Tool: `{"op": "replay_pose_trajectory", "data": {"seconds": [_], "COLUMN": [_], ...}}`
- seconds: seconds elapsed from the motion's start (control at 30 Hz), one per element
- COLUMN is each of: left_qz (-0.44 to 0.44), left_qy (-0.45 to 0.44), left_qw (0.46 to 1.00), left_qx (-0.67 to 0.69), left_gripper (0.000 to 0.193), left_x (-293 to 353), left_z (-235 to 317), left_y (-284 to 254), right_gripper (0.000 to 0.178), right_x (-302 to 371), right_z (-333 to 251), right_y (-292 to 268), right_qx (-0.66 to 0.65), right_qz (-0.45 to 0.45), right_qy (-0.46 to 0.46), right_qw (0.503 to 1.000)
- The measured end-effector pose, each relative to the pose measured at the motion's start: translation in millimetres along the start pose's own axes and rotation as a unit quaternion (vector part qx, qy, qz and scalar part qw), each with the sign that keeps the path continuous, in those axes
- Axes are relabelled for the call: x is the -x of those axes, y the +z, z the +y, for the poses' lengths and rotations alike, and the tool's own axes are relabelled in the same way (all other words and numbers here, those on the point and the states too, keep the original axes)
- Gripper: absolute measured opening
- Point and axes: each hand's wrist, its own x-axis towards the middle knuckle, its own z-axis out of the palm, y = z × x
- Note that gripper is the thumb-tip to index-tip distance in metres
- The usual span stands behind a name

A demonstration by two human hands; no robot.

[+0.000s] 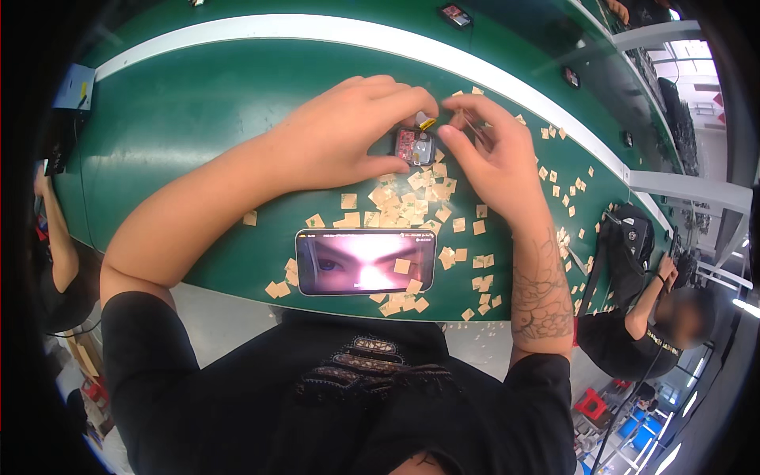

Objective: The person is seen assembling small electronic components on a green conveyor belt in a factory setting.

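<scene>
Fingers and thumb of my left hand [348, 127] are closed on a small black electronic device [416, 147]. Its casing is uncovered, showing a reddish circuit board and a round silvery part inside. A yellow strip [428, 123] stands at the device's upper edge, by my left fingertips. Just to the right, my right hand [499, 150] has thumb and fingers curled toward each other. Something thin may be between them, but blur and the fingers hide what it is. Many small beige paper squares [404, 204] lie scattered below and around both hands.
A phone [366, 262] with a lit screen lies near the table's front edge, some squares on it. The green table [198, 87] has a white rail [261, 28] behind. A black bag [625, 245] sits at the right; other people sit at both sides.
</scene>
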Motion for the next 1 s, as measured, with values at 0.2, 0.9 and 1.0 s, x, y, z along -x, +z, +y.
{"op": "replay_pose_trajectory", "data": {"seconds": [0.2, 0.9, 1.0], "left_qz": [-0.001, -0.032, -0.018], "left_qy": [0.011, 0.083, 0.114], "left_qw": [1.000, 0.991, 0.987], "left_qx": [0.027, -0.098, -0.113], "left_gripper": [0.062, 0.027, 0.023], "left_x": [-2, 5, 3], "left_z": [1, -2, -5], "left_y": [2, -4, -3], "right_gripper": [0.023, 0.024, 0.019], "right_x": [-10, 1, 1], "right_z": [5, -5, 0], "right_y": [15, 1, 7], "right_qx": [0.002, -0.058, -0.052], "right_qz": [-0.021, -0.070, -0.051], "right_qy": [-0.038, 0.027, 0.001], "right_qw": [0.999, 0.995, 0.997]}}
